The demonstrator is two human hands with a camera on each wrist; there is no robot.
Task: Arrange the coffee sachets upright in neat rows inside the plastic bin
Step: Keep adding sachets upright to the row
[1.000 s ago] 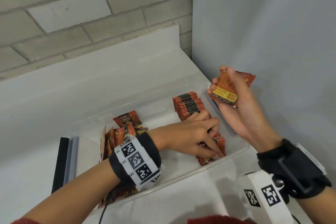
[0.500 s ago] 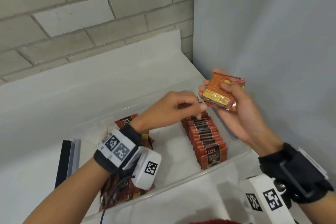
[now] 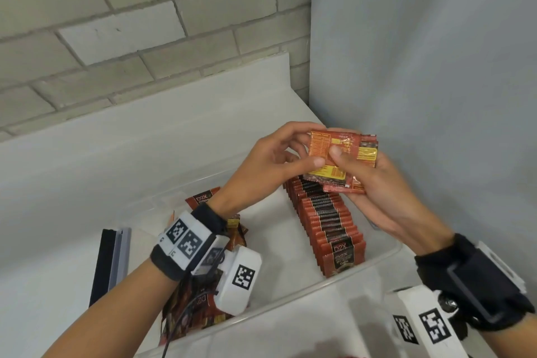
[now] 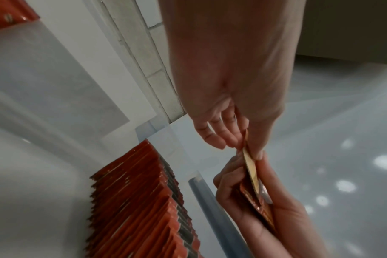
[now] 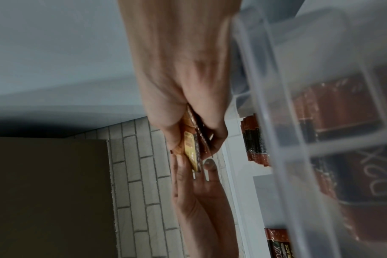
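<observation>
Since a second ago the left hand (image 3: 270,163) has come up out of the bin (image 3: 293,299), where it was pressing on the row, and now meets the right hand (image 3: 374,186) above the bin's far right corner. The right hand has tipped its stack (image 3: 343,163) flatter and lower, toward the left hand.

The right hand cups the stack of sachets in its palm, fingers curled beneath and thumb pressed on the top face. The left hand pinches the top sachet (image 3: 322,148) at its left edge between thumb and fingertips; the left wrist view shows that sachet edge-on, gripped by the thumb and fingers (image 4: 223,137), with the right hand's fingers curled round the rest just below. In the right wrist view the stack (image 5: 192,150) shows edge-on as well, with the left hand's fingertips touching its end.

Inside the bin a row (image 3: 328,224) of sachets stands upright along the right wall, running from the near rim toward the far side, packed face to face. A loose pile (image 3: 203,308) of sachets lies at the left of the bin, partly hidden by the left wrist. The bin sits on a white table (image 3: 58,241), with a dark flat strip (image 3: 109,264) lying just beside its left wall. A brick wall (image 3: 116,38) stands behind.
</observation>
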